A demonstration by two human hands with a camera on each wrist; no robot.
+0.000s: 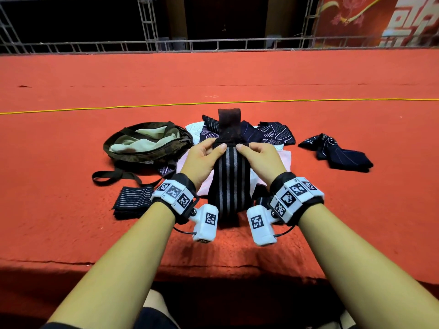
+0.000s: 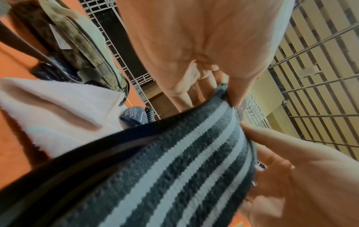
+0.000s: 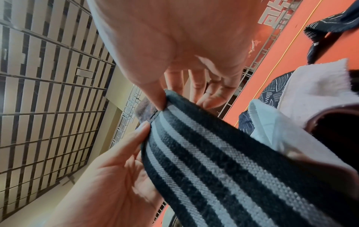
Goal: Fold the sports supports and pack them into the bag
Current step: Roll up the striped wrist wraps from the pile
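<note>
A black wrap with grey stripes point(image 1: 229, 179) is held up over the red carpet, its dark fuzzy end flap point(image 1: 229, 123) pointing away from me. My left hand point(image 1: 206, 153) pinches the wrap's upper left corner and my right hand point(image 1: 256, 154) pinches the upper right corner. The wrist views show each thumb pressed on the striped fabric point(image 2: 184, 161) point(image 3: 223, 161) with fingers behind it. An open olive bag point(image 1: 145, 143) with pale lining lies to the left. A folded striped support point(image 1: 133, 201) lies near my left wrist.
Dark patterned supports point(image 1: 273, 131) and pale pink and white cloths point(image 1: 283, 160) lie under and behind the wrap. Another dark support point(image 1: 337, 151) lies apart on the right. A yellow cord point(image 1: 118, 107) crosses the carpet farther off. The carpeted platform's edge point(image 1: 213, 271) runs near my elbows.
</note>
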